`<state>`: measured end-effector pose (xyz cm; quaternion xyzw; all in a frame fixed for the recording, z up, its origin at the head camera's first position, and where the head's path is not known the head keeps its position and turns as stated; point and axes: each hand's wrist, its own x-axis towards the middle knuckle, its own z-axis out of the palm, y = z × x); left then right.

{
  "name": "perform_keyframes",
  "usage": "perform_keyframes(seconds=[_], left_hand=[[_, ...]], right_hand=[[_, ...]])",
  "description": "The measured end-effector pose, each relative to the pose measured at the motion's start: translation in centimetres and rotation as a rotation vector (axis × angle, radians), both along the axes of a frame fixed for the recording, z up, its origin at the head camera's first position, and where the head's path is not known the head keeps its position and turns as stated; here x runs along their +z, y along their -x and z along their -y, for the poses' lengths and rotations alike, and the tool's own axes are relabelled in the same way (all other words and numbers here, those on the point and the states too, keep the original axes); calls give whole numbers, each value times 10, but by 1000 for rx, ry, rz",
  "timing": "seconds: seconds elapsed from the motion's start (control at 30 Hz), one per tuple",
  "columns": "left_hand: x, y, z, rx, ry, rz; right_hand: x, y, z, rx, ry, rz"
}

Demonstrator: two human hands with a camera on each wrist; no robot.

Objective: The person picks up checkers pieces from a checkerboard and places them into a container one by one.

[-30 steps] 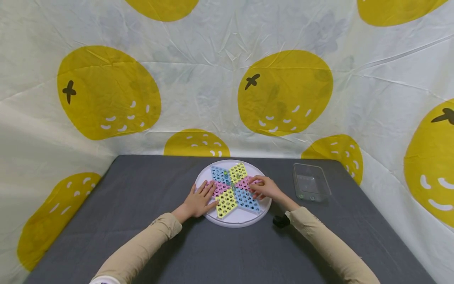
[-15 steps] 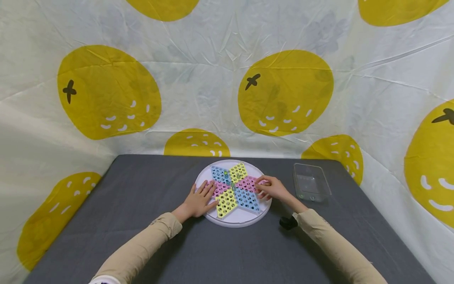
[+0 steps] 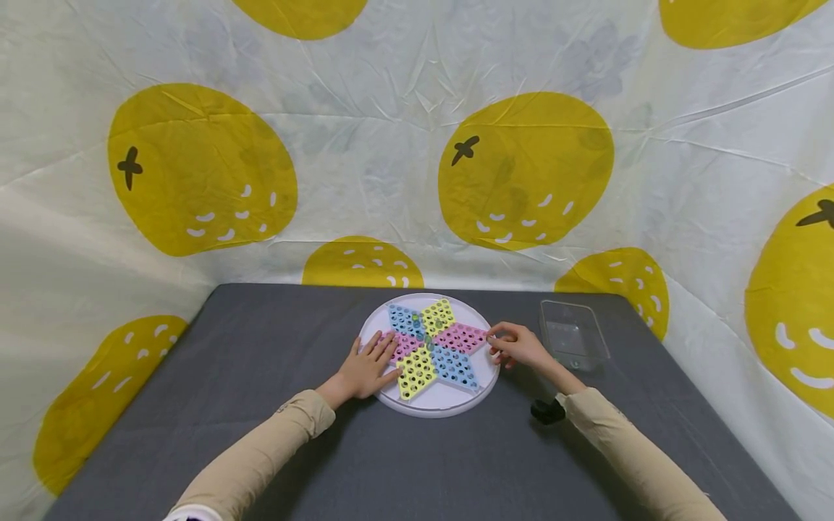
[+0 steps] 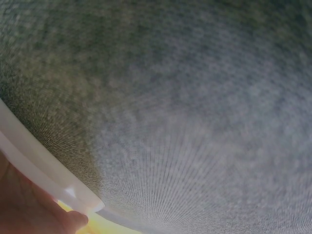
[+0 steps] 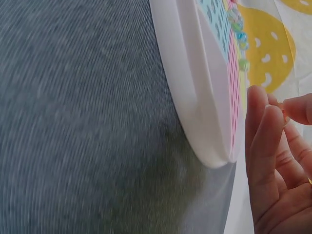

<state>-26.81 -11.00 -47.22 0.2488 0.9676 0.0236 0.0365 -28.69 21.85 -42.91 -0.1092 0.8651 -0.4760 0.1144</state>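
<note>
A round white Chinese checkers board (image 3: 449, 400) with a star of blue, pink and yellow fields lies on the table. Several glass marbles (image 3: 428, 340) sit near its middle, also visible as marbles (image 5: 243, 41) in the right wrist view. My left hand (image 3: 366, 367) rests on the board's left side, fingers spread straight over a pink field. Just above the right rim is my right hand (image 3: 521, 347). Its thumb and fingertips pinch a small reddish marble (image 5: 284, 114), mostly hidden by the fingers. The left wrist view shows only part of that hand (image 4: 29, 204) at the rim.
A clear plastic box (image 3: 575, 334) stands to the right of the board, with several marbles (image 3: 565, 363) in its near end. Dark grey cloth (image 3: 417, 463) covers the table. A black wrist camera (image 3: 547, 411) hangs under my right wrist. Behind rises a fruit-patterned curtain (image 3: 365, 159).
My right hand has drawn away from the pink field to the right, past the board's rim and towards the clear box. The left hand has stayed where it was.
</note>
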Motion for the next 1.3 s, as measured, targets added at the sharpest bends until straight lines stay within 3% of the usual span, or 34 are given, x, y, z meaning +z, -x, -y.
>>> perform_keyframes(seconds=[0.93, 1.3], left_hand=[[1, -1, -1, 7, 22, -12], [-2, 2, 0, 17, 32, -9]], right_hand=[[16, 0, -66, -94, 35, 16], [20, -2, -92, -95, 26, -21]])
